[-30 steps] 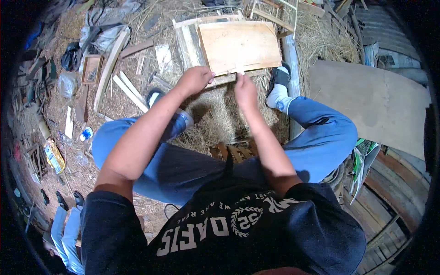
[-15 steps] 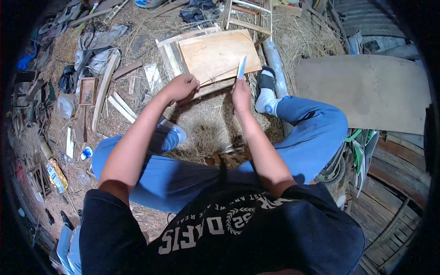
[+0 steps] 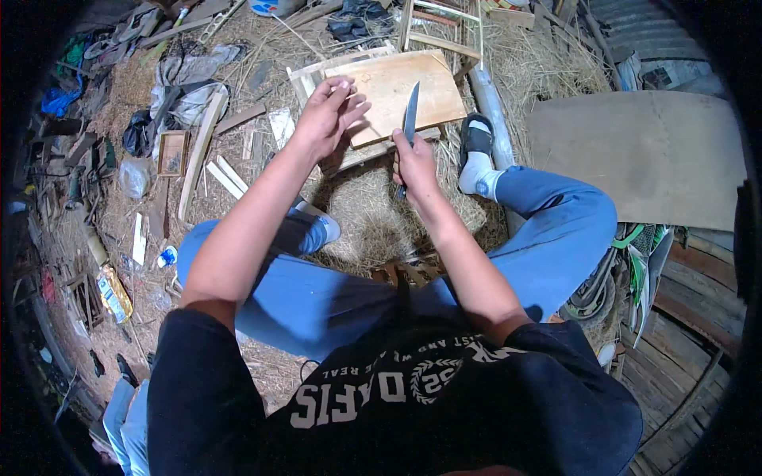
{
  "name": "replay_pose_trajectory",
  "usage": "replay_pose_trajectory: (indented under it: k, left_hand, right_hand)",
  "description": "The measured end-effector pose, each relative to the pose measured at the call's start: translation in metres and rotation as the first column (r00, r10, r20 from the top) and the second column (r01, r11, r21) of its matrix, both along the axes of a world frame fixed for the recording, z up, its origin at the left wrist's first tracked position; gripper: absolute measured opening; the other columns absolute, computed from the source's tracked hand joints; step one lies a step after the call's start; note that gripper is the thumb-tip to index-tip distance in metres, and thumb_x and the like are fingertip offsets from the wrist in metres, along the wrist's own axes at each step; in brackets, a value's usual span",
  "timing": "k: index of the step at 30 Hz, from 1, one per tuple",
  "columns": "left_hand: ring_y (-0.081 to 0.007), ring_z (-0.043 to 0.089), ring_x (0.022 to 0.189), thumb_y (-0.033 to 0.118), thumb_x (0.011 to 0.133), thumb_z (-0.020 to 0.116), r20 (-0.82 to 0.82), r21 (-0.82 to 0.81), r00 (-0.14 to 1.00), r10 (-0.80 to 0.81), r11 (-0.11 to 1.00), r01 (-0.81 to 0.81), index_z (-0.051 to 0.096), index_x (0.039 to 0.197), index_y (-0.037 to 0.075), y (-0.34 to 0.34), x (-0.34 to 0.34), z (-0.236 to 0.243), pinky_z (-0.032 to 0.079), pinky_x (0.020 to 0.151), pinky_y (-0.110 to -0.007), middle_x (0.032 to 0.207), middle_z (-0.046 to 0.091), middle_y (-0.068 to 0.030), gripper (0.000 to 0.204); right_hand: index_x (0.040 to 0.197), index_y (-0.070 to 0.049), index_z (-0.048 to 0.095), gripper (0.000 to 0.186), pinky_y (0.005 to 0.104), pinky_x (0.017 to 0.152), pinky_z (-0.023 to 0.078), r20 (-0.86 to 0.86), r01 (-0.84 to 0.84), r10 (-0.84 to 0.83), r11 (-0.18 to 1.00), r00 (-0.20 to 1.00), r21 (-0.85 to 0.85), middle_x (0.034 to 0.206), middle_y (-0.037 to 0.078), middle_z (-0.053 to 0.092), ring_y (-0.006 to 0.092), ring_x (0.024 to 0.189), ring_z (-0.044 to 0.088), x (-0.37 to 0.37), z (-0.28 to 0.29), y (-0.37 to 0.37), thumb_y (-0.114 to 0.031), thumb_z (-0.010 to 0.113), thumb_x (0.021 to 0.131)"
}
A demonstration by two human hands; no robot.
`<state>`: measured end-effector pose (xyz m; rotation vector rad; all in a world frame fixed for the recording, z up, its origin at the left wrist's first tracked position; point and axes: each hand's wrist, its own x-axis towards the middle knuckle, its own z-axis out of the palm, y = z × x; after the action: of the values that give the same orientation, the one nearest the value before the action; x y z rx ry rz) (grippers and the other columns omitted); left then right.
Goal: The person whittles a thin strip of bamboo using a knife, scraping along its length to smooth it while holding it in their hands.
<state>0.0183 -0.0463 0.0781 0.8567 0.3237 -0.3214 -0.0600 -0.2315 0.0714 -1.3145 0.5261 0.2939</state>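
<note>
- Fingers of the left hand (image 3: pixel 321 123): parted and curled above the board's left side; whether they pinch anything small cannot be told.
- Fingers of the right hand (image 3: pixel 417 165): closed round the knife (image 3: pixel 410 117), blade pointing away.
- Board (image 3: pixel 386 97): lies ahead, on a slatted wooden frame (image 3: pixel 375 156).
- Step, as judged: knife work at the board's near edge; another cut would call for a steadying left hand.
- Clearance: straw (image 3: pixel 373 226) nearer the lap gives room; right shoe (image 3: pixel 476 144) sits close to the board's corner.

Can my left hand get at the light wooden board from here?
Likely yes: your left hand looks empty near the left end of the board, and the knife in your right hand is farther right, seemingly leaving that side free.
</note>
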Motion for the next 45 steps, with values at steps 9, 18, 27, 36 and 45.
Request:
replay_pose_trajectory:
  k: [9, 18, 27, 36, 45]
  left_hand:
    - [-0.0267, 0.066, 0.11, 0.018, 0.105, 0.057, 0.079, 0.06, 0.986, -0.148, 0.988, 0.143, 0.058, 0.117, 0.001, 0.012, 0.01, 0.003, 0.06, 0.099, -0.041, 0.117, 0.061, -0.0117, 0.021]
    - [-0.0246, 0.069, 0.102, 0.016, 0.102, 0.061, 0.068, -0.015, 0.984, 0.162, 0.987, -0.161, 0.059, 0.116, 0.0, 0.063, 0.021, -0.004, 0.061, 0.091, -0.038, 0.117, 0.066, -0.0127, 0.022]
    - [-0.0149, 0.07, 0.081, 0.011, 0.101, 0.062, 0.034, 0.658, 0.924, -0.381, 0.704, 0.267, 0.065, 0.113, -0.001, 0.061, -0.001, -0.042, 0.058, 0.076, -0.029, 0.095, 0.073, -0.0099, 0.017]
    - [-0.0406, 0.068, 0.087, 0.028, 0.099, 0.059, 0.051, 0.962, 0.766, -0.641, 0.238, 0.135, 0.066, 0.101, 0.003, 0.043, -0.03, -0.065, 0.053, 0.078, -0.046, 0.091, 0.07, -0.0232, 0.027]
    - [-0.0436, 0.066, 0.086, 0.036, 0.101, 0.058, 0.03, 0.962, 0.818, -0.574, 0.24, 0.133, 0.062, 0.102, -0.001, 0.024, -0.032, -0.068, 0.051, 0.078, -0.048, 0.091, 0.067, -0.0268, 0.037]
  right_hand:
    - [0.099, -0.009, 0.054, 0.017, 0.025, 0.038, 0.027, 0.042, 0.02, -0.026, 0.988, 0.999, 0.153, 0.06, -0.007, 0.041, 0.0044, 0.041, 0.034, 0.016, 0.012, -0.017, -0.022, 0.066, 0.1]
    - [0.096, -0.009, 0.054, 0.018, 0.026, 0.037, 0.028, -0.036, 0.039, -0.04, 0.999, 0.999, -0.037, 0.062, -0.004, 0.043, 0.0066, 0.043, 0.035, 0.04, -0.012, -0.1, -0.021, 0.067, 0.099]
    - [0.099, -0.004, 0.057, 0.019, 0.0304, 0.036, 0.03, 0.043, 0.129, -0.122, 0.956, 0.992, -0.265, 0.066, 0.002, 0.052, 0.0119, 0.042, 0.041, 0.074, -0.008, -0.133, -0.021, 0.064, 0.098]
    - [0.111, -0.001, 0.06, 0.032, 0.0345, 0.047, 0.041, 0.095, 0.057, 0.006, 0.754, 0.995, -0.655, 0.068, 0.005, 0.059, 0.0158, 0.05, 0.051, 0.107, -0.027, -0.122, -0.031, 0.062, 0.1]
    - [0.142, -0.016, 0.059, 0.04, 0.0341, 0.094, 0.052, 0.327, -0.066, 0.536, 0.588, 0.778, -0.806, 0.129, 0.018, 0.068, 0.0238, 0.108, 0.07, 0.03, -0.01, -0.032, -0.016, 0.057, 0.103]
